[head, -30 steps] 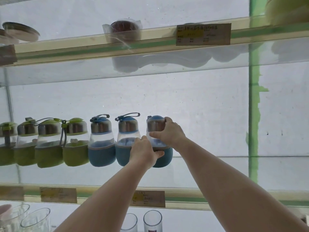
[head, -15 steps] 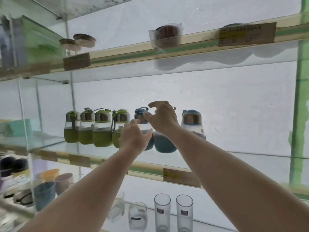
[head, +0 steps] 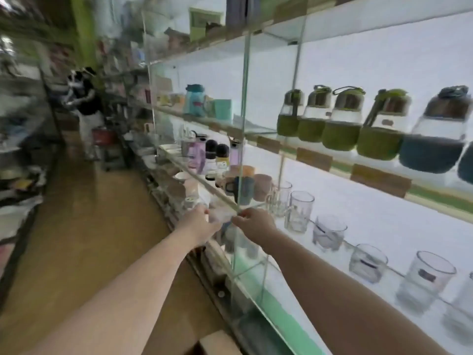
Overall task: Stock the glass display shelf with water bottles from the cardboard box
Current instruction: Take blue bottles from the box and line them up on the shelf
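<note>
Several green-sleeved water bottles [head: 337, 124] and a blue-sleeved water bottle [head: 435, 142] stand in a row on the glass display shelf [head: 378, 175] at the upper right. Both my hands are low and apart from the bottles, in front of the glass divider. My left hand [head: 202, 222] and my right hand [head: 254, 222] nearly meet at the fingertips. A pale blurred patch [head: 221, 216] lies between them; whether they hold it is unclear. A corner of the cardboard box [head: 217, 342] shows at the bottom edge.
Clear drinking glasses [head: 299, 211] line the lower shelf on the right. Mugs [head: 245, 188] and small bottles [head: 197, 155] fill the shelves to the left of the divider. An aisle with a wooden floor [head: 84, 226] runs off to the left, and a person [head: 87, 108] stands at its far end.
My view has swung left and down along the aisle. Both hands have left the blue bottles and dropped to the level of the lower shelf; the bottles stay on the shelf.
</note>
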`<state>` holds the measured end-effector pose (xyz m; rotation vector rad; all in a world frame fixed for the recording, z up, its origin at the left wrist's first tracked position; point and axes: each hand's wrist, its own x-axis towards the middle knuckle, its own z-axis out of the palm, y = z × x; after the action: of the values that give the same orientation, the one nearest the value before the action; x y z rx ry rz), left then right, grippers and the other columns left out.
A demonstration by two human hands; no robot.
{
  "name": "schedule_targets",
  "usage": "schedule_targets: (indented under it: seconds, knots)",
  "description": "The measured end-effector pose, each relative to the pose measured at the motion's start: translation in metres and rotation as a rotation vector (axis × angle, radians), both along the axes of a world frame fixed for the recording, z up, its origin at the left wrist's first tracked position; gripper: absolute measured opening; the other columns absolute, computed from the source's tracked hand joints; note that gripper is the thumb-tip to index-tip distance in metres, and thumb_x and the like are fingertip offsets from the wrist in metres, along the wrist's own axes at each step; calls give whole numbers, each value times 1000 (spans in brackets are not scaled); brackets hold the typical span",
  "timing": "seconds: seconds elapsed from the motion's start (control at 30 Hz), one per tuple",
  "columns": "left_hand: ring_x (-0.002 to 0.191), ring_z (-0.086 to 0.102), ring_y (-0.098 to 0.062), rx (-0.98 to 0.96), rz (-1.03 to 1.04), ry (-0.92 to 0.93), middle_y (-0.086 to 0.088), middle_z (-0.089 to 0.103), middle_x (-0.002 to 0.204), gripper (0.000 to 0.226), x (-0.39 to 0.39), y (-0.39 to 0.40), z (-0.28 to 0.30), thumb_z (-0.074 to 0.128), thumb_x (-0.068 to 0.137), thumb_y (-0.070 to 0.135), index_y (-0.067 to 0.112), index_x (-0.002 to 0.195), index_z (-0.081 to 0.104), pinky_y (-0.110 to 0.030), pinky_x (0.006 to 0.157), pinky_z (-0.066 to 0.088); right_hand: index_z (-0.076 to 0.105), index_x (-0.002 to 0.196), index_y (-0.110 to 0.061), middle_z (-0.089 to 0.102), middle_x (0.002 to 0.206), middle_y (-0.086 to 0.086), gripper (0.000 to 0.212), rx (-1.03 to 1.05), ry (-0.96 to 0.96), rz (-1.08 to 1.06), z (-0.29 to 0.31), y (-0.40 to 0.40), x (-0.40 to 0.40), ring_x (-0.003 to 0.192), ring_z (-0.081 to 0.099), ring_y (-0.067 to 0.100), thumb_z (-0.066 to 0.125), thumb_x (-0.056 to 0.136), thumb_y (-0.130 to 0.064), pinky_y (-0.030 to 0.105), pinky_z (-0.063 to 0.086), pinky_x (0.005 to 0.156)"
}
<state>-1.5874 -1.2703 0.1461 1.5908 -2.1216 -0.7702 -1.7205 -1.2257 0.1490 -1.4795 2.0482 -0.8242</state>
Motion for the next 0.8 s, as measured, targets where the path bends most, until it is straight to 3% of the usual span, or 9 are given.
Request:
schedule_targets:
  seconds: [0.07, 0.17, 0.37, 0.47, 0.63, 0.7, 0.8]
  knots:
    - [122, 47, -26, 50, 67, -18, -12, 44, 138, 51, 28, -3, -30, 56, 90, 36, 11, 134, 44, -27, 89, 39, 67, 113, -7, 65, 90, 8, 37, 82, -70, 15, -37, -11, 24, 79, 55, 17, 52, 93, -34, 29, 44, 70]
    - [121, 48, -25, 125, 135, -31, -11, 46, 136, 47, 58, -3, -71, 57, 90, 35, 13, 130, 48, -27, 89, 38, 65, 117, -8, 64, 107, 5, 37, 156, -109, 57, -82, -25, 53, 105, 60, 24, 53, 93, -34, 32, 48, 89]
    - [120, 49, -25, 277, 210, -63, -11, 43, 138, 46, 82, -2, -139, 57, 90, 34, 14, 130, 47, -30, 91, 40, 56, 131, -14, 56, 133, 4, 41, 291, -126, 128, -141, -32, 75, 122, 52, 20, 50, 95, -32, 25, 40, 96]
    - [118, 50, -26, 365, 236, -50, -12, 44, 136, 45, 79, 0, -173, 60, 89, 30, 12, 128, 49, -33, 93, 40, 56, 130, -14, 56, 133, 4, 40, 376, -130, 139, -178, -34, 67, 121, 52, 21, 50, 95, -30, 27, 42, 94]
    - [117, 50, -27, 495, 308, -38, -11, 48, 132, 44, 65, 1, -231, 63, 86, 25, 12, 126, 51, -34, 95, 41, 54, 130, -13, 59, 125, 8, 42, 531, -154, 157, -251, -39, 44, 92, 51, 18, 53, 91, -29, 32, 48, 86]
    - [118, 49, -26, 553, 331, -46, -11, 48, 132, 45, 60, 4, -260, 62, 87, 25, 12, 128, 50, -34, 96, 41, 54, 130, -11, 60, 123, 10, 42, 609, -139, 185, -284, -42, 33, 94, 53, 20, 53, 92, -27, 35, 48, 90]
    - [119, 50, -25, 614, 390, -78, -9, 51, 132, 44, 56, 11, -313, 61, 87, 28, 14, 127, 51, -31, 95, 40, 51, 133, -9, 56, 130, 10, 42, 726, -115, 228, -338, -44, 20, 115, 54, 25, 52, 94, -24, 32, 44, 97]
